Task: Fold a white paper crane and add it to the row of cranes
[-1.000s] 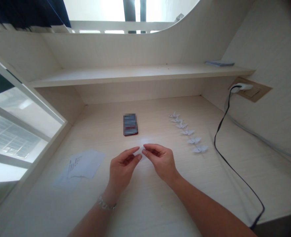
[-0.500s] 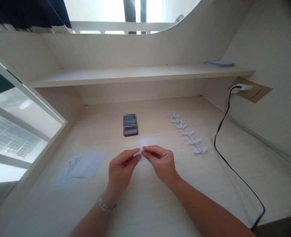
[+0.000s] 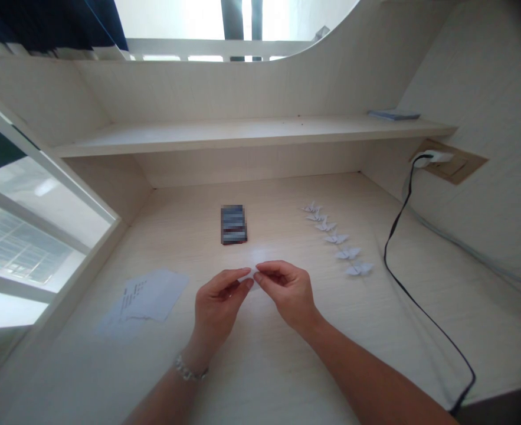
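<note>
Practically, nothing changes vs. 1 s ago: L hand [image 3: 219,300] and R hand [image 3: 290,293] keep the same grip, pinching a small white paper [image 3: 245,277] btwn them over the table [image 3: 269,369]. So this piece is prob. at same stage; folded paper figures [image 3: 347,253] lie apart at right.

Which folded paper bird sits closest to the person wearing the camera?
The bird at the row's near right end, lowest in view; the other five birds run back leftward from it.
</note>
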A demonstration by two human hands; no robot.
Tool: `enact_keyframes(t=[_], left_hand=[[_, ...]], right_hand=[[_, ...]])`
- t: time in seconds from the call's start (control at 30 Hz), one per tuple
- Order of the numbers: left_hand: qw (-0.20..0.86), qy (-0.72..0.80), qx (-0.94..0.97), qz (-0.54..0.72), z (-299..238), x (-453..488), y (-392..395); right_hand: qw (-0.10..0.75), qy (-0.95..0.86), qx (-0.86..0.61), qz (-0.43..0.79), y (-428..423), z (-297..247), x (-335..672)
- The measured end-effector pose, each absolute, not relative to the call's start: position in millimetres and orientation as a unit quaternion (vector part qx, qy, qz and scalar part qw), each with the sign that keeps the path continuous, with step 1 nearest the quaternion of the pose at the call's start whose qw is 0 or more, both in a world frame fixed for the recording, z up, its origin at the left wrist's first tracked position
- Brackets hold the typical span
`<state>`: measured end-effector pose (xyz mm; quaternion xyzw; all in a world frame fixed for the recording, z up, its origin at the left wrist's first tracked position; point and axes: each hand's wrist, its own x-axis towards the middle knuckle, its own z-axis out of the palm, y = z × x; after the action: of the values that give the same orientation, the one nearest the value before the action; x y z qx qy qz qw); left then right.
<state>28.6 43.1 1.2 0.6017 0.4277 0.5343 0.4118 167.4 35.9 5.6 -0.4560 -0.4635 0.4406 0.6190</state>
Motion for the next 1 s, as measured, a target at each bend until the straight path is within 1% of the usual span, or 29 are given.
enact_keyframes(t=[0.37,1.0], left_hand=[[0.426,0.432,0.603,0.518,3.1,29.4,42.7],[0.413,0.437,0.623,0.500,5.6,29.2,44.0]], right_hand=[[0.595,-0.468,-0.478,0.446,35.7,8.7,168.2],[0.599,-0.450,-0.480,0.457,38.0,7.9,167.5]])
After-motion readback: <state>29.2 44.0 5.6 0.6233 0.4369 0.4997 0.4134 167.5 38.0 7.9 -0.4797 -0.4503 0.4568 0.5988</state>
